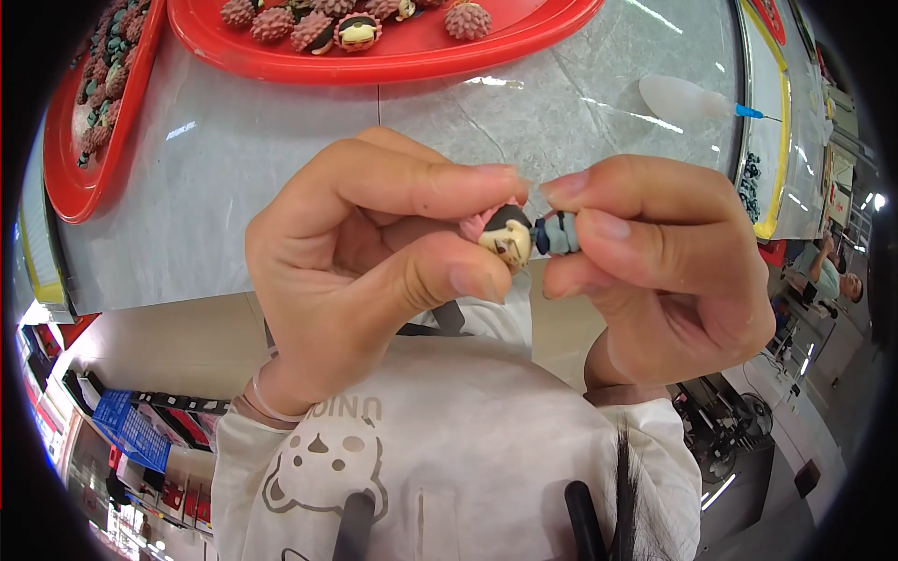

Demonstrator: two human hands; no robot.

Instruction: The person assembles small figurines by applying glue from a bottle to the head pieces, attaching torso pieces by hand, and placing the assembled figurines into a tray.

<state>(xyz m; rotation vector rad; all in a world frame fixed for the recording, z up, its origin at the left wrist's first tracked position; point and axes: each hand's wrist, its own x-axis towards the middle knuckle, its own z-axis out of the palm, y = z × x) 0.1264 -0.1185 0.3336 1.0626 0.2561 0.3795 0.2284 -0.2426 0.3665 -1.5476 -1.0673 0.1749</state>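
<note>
The left hand (374, 271) is curled, with thumb and forefinger pressed together on the head (508, 238) of a small figurine; the head has dark hair and a pale face, and something pink shows just behind it between the fingers. The right hand (659, 266) is also closed in a pinch, its thumb and forefinger holding the small grey-blue body (558, 234) of the figurine. Head and body touch each other in the middle, between the two hands, above the white shirt (449, 449) of the person. The long axis of the figurine lies almost level, from left to right, with the head end pointing to the person's left. Beyond the hands is a grey table (234, 168) with two red trays (412, 61) that carry more small figures, and a white glue bottle (687, 100) with a blue tip lies well apart on the right.
</note>
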